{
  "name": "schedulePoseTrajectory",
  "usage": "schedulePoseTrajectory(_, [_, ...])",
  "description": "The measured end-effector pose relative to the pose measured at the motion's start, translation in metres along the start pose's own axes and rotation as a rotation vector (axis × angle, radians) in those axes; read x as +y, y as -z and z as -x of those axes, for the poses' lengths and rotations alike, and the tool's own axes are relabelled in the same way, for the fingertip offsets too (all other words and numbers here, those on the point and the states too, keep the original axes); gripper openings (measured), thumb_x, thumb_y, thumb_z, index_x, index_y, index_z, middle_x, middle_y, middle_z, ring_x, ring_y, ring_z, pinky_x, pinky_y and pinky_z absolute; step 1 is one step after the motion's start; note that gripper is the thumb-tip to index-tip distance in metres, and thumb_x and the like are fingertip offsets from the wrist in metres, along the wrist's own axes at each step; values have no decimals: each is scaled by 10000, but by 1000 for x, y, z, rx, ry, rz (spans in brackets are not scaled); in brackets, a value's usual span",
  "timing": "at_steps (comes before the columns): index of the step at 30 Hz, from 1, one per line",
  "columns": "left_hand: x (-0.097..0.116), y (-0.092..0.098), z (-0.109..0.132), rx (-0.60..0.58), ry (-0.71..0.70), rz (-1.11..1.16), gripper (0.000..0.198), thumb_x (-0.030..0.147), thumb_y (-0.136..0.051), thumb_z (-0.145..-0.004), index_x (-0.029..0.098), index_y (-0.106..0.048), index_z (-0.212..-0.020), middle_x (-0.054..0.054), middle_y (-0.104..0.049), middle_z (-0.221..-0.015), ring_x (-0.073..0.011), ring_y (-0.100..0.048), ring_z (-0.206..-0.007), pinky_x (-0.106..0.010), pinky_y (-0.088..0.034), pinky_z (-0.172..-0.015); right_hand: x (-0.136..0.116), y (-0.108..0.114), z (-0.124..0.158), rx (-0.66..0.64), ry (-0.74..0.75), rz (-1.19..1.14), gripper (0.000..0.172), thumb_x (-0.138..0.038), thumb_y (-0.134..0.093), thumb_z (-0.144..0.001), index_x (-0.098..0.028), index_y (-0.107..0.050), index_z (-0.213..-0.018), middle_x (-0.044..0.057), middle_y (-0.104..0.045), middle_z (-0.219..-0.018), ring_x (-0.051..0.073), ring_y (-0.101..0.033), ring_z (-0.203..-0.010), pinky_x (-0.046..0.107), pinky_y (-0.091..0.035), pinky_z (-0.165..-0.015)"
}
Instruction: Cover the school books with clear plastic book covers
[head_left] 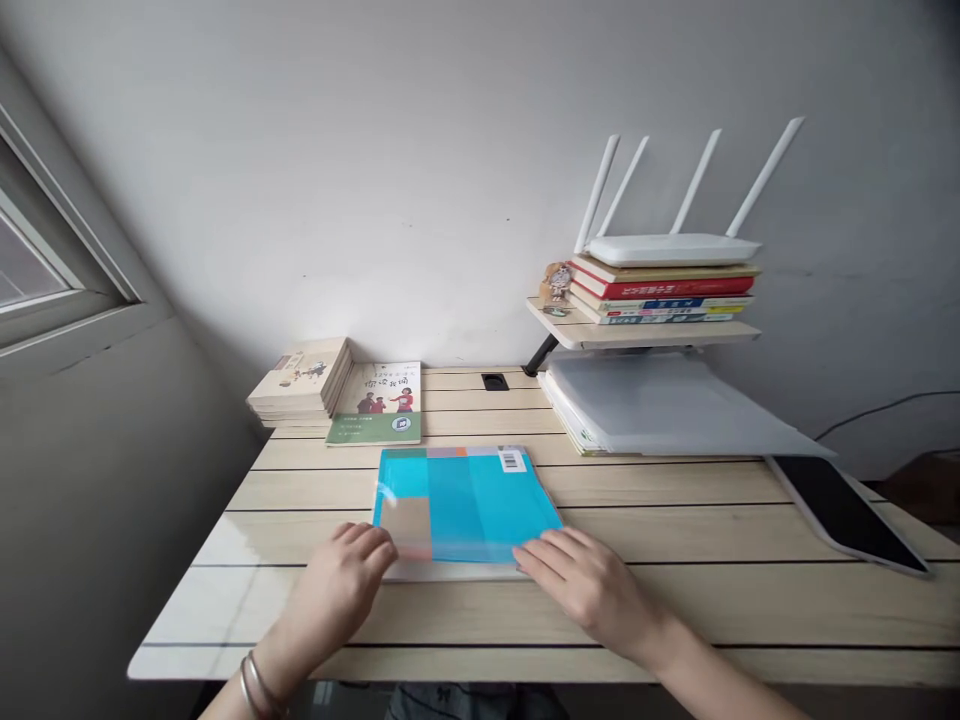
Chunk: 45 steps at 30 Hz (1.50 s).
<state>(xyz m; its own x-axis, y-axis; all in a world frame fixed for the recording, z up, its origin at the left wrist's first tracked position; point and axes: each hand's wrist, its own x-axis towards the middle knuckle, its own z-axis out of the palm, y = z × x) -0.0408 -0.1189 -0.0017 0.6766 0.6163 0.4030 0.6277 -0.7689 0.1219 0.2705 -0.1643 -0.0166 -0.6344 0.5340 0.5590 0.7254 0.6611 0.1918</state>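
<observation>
Both hands (346,575) (585,580) seemingly hold the blue book (480,505); a booklet (382,405) and clear folder (660,405) lie beyond.

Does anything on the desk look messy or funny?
A bit: at the right, the clear folder juts out crookedly past the papers under it, over one end of the slanted tablet, so it looks untidy. I see no spills, and no damage on the blue book.

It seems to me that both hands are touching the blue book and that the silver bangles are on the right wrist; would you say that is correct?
Not quite: the head view shows the silver bangles on the left wrist. The left hand and right hand are indeed both touching the blue book.
</observation>
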Motion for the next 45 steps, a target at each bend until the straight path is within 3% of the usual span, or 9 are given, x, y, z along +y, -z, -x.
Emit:
schedulePoseTrajectory(4, [15,-10,16,-145,-36,-172,206,142,-475,-874,213,-581,-1035,-44,-616,-875,-179,-561,-800,-297,-454,-694,1,0,38,-20,-35,31,374,-38,-393,-864,-181,-645,-1100,73,-699,-995,180,-631,-870,320,-531,-729])
schedulePoseTrajectory(11, [22,-21,23,-137,-110,-323,240,99,-421,-885,149,-543,-1086,-54,-600,-826,-174,-522,-717,-285,-438,-604,3,3,63,33,-211,-35,376,-32,-382,-868,-185,-664,-1064,64,-705,-931,165,-628,-841,301,-540,-745])
schedulePoseTrajectory(20, [40,-31,-3,-190,-105,-300,283,153,-456,-887,152,-510,-1165,-74,-586,-937,-196,-529,-811,-317,-465,-674,-18,-3,19,-34,-317,-114,245,-153,-454,-884,-178,-683,-968,79,-683,-1024,220,-587,-1012,388,-493,-889])
schedulePoseTrajectory(25, [55,-50,-11,-201,-29,-233,195,116,-433,-880,151,-584,-998,-62,-592,-858,-178,-545,-771,-295,-493,-664,-46,-23,-9,-287,-201,-226,511,-304,-491,-891,-209,-395,-1384,52,-401,-1436,255,-375,-1301,437,-355,-1057])
schedulePoseTrajectory(28, [49,-56,8,-111,-2,-197,363,102,-388,-880,183,-506,-1214,-83,-601,-1092,-182,-562,-979,-290,-503,-814,-52,-26,-1,-411,-224,-249,692,-446,-486,-877,-235,-186,-1464,71,-201,-1514,294,-244,-1366,480,-301,-1073])
schedulePoseTrajectory(31, [35,-59,33,21,-21,-284,513,141,-404,-874,202,-361,-1381,-98,-506,-1331,-239,-439,-1243,-327,-451,-945,-50,-25,18,-393,-280,-180,792,-506,-479,-859,-207,-81,-1475,109,-150,-1515,310,-215,-1373,460,-317,-1056])
schedulePoseTrajectory(34, [22,-64,57,100,-1,-399,585,199,-457,-866,204,-298,-1429,-96,-486,-1370,-232,-442,-1256,-283,-454,-918,-46,-27,41,-299,-293,-27,830,-509,-464,-858,-146,-47,-1477,148,-188,-1499,311,-278,-1350,425,-360,-1021])
schedulePoseTrajectory(40, [12,-66,81,179,22,-545,577,277,-431,-871,128,-322,-1418,-119,-576,-1274,-211,-546,-1131,-313,-444,-887,-34,-40,75,-124,-292,254,723,-468,-444,-866,-81,-247,-1444,178,-428,-1393,291,-477,-1220,407,-442,-918])
schedulePoseTrajectory(45, [12,-35,45,4,-17,-507,332,206,-466,-848,197,-593,-1155,-88,-570,-1281,-276,-455,-1237,-412,-336,-1012,-28,-51,47,-24,-237,273,361,-300,-438,-880,-62,-627,-1075,216,-579,-1226,322,-477,-1204,484,-365,-994])
